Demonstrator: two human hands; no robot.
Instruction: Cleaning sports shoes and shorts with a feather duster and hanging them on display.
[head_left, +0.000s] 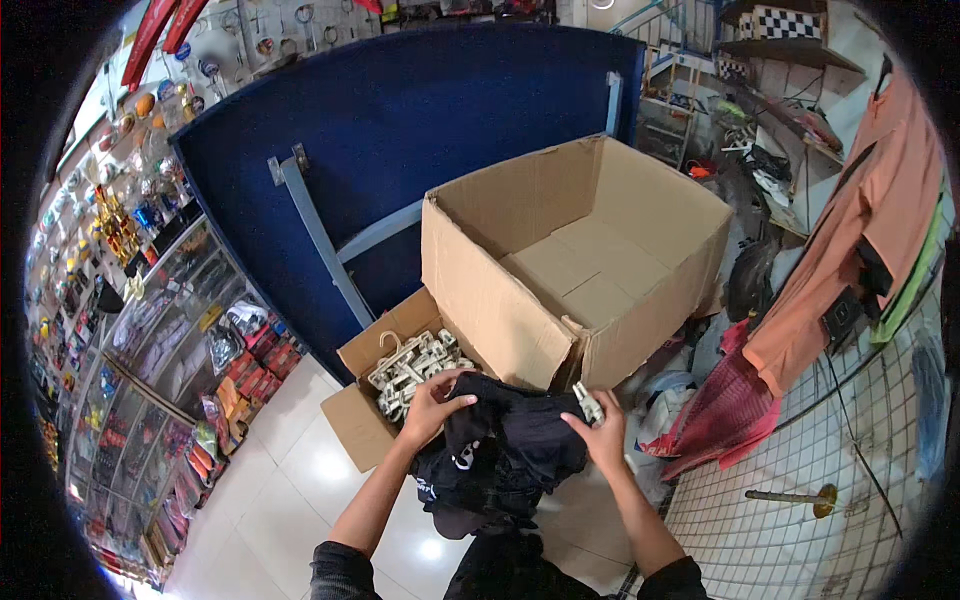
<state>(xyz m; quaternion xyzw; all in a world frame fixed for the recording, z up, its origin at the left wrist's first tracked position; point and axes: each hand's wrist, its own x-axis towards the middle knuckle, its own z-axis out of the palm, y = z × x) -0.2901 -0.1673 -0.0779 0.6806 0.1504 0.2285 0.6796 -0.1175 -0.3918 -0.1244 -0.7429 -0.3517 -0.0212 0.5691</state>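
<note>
In front of my body hangs a black garment [520,430] with small white marks, its upper edge stretched between my two hands. My left hand [437,410] is closed on the left end of that edge, thumb on top. At the right corner, my right hand [602,432] is closed around a pale plastic hanger clip [588,403]; the rest of that hanger, if any, is hidden. Just beyond my left hand, an open small cardboard box [360,425] holds a heap of pale plastic clip hangers [425,358].
A large open cardboard box [500,290] stands ahead, with bare cardboard inside. Behind it leans a dark blue panel [400,130] with grey metal legs. Glass display shelves [150,370] line the left. At right, an orange garment [840,270] hangs by a wire grid [760,540].
</note>
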